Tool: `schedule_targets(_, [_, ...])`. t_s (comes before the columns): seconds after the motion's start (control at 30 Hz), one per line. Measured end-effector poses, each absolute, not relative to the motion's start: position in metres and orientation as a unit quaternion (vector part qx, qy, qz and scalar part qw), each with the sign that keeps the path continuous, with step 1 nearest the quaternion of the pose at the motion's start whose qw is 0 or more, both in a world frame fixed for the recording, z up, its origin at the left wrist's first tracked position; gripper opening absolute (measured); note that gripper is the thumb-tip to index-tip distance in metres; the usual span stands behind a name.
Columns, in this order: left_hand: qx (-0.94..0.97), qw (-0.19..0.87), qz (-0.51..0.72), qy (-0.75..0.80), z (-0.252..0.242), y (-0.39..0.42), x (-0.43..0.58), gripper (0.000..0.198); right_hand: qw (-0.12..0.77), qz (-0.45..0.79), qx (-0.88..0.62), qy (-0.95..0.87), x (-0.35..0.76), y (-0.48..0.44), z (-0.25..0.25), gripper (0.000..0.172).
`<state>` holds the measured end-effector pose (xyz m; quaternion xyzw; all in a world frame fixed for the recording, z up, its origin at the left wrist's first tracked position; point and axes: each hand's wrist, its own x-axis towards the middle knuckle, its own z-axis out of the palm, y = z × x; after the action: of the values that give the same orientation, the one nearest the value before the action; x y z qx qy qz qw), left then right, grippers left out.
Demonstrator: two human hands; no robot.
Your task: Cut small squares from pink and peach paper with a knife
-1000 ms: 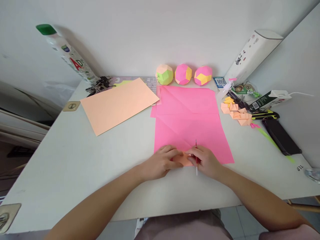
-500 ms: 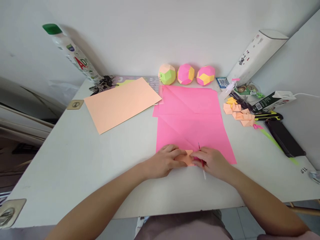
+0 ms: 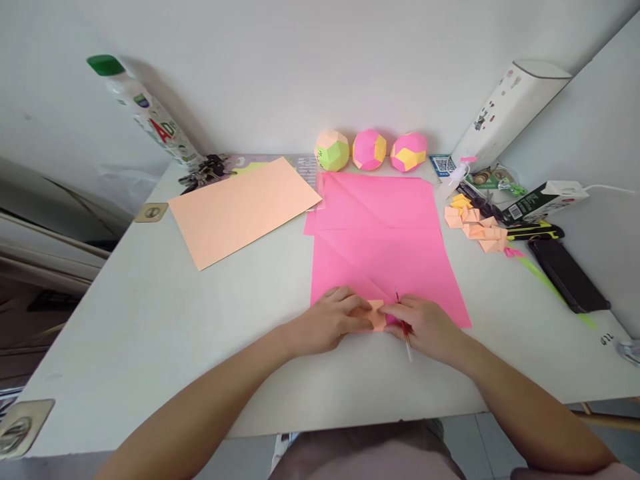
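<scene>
A small folded piece of peach paper (image 3: 379,315) lies at the near edge of the pink sheets (image 3: 377,257). My left hand (image 3: 330,321) covers its left part, with thumb and fingers closed on it. At the paper's right edge, my right hand (image 3: 425,327) has its thumb and index finger closed on it. A thin red pen-like stick (image 3: 405,333) with a whitish lower end runs beside the right thumb and index finger; whether the hand grips it or it lies beneath, I cannot tell.
A large peach sheet (image 3: 245,213) lies left, near keys (image 3: 207,170) and a white bottle (image 3: 155,117). Three paper balls (image 3: 369,150) line the wall. Rightward are folded paper pieces (image 3: 477,227), a yellow-black cutter (image 3: 535,231), a black phone-like object (image 3: 567,275) and a carton (image 3: 545,201).
The view has shifted very slightly. Both hands stay at the small peach paper in nearly the same pose, and the red stick keeps its place by the right hand.
</scene>
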<state>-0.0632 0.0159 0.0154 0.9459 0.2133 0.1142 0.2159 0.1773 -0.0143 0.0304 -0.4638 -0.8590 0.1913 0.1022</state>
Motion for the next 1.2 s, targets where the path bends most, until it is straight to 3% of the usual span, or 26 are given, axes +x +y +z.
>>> schedule_targets(0.2, [0.960, 0.149, 0.137, 0.192, 0.016, 0.007, -0.053, 0.028, 0.106, 0.200, -0.458, -0.859, 0.178, -0.015, 0.028, 0.014])
schedule_targets(0.43, [0.968, 0.104, 0.150, 0.174, 0.011, 0.002, -0.050, 0.035, 0.109, 0.295, -0.453, -0.834, 0.182, -0.012, 0.043, 0.017])
schedule_targets(0.53, [0.970, 0.099, 0.147, 0.169, 0.009, 0.000, -0.050, 0.037, 0.200, 0.381, -0.495, -0.755, 0.195, -0.018, 0.062, 0.027])
schedule_targets(0.7, [0.969, 0.107, 0.139, 0.172, 0.008, -0.001, -0.050, 0.045, 0.431, 0.430, -0.499, -0.616, 0.220, -0.020, 0.089, 0.048])
schedule_targets(0.8, [0.967, 0.123, 0.133, 0.178, 0.007, -0.001, -0.049, 0.051, 0.555, 0.397, -0.482, -0.549, 0.224, -0.010, 0.089, 0.045])
schedule_targets(0.87, [0.965, 0.134, 0.128, 0.185, 0.006, -0.001, -0.049, 0.055, 0.580, 0.382, -0.473, -0.541, 0.222, -0.007, 0.083, 0.039])
schedule_targets(1.0, [0.963, 0.138, 0.127, 0.194, 0.004, -0.002, -0.047, 0.055, 0.501, 0.413, -0.471, -0.598, 0.210, -0.018, 0.065, 0.031])
schedule_targets(1.1, [0.962, 0.138, 0.127, 0.197, 0.003, -0.003, -0.046, 0.053, 0.357, 0.481, -0.488, -0.635, 0.196, -0.032, 0.056, 0.015])
schedule_targets(1.2, [0.963, 0.131, 0.132, 0.197, 0.003, -0.003, -0.046, 0.053, 0.285, 0.487, -0.486, -0.668, 0.184, -0.039, 0.049, 0.005])
